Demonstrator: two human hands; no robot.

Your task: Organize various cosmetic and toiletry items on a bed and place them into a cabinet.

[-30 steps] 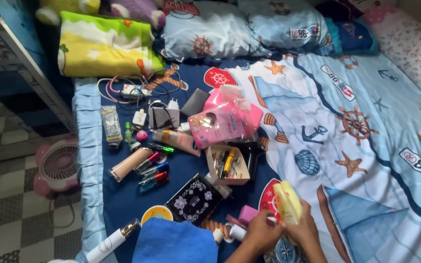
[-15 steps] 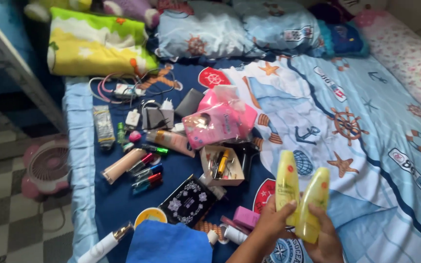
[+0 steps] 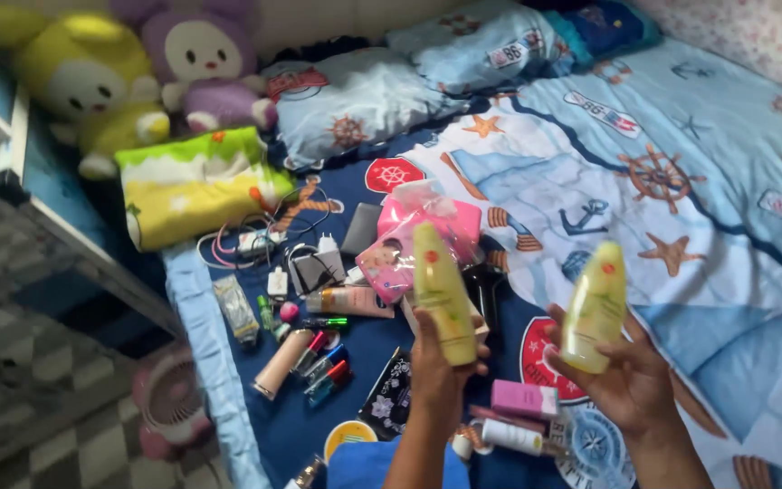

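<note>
My left hand (image 3: 439, 367) grips a yellow plastic bottle (image 3: 441, 292) upright by its lower half. My right hand (image 3: 628, 376) holds a second yellow bottle (image 3: 596, 305) of the same kind, resting in the palm and leaning slightly right. Both bottles are raised above the bed, apart from each other, each with a small red mark near the top. Below and between the hands lie a pink box (image 3: 524, 397) and a white tube (image 3: 512, 436) on the nautical bedsheet (image 3: 699, 263).
Scattered on the dark blue part of the sheet are a pink pouch (image 3: 418, 237), several makeup tubes and pens (image 3: 314, 353), chargers with cables (image 3: 305, 263) and a black patterned case (image 3: 389, 396). Plush toys (image 3: 138, 68) and pillows (image 3: 364, 95) line the head; a pink fan (image 3: 169, 403) stands on the floor.
The hands lifted and separated, each now holding one yellow bottle apart from the other. The head camera tilted up and shifted, bringing the plush toys into view.
</note>
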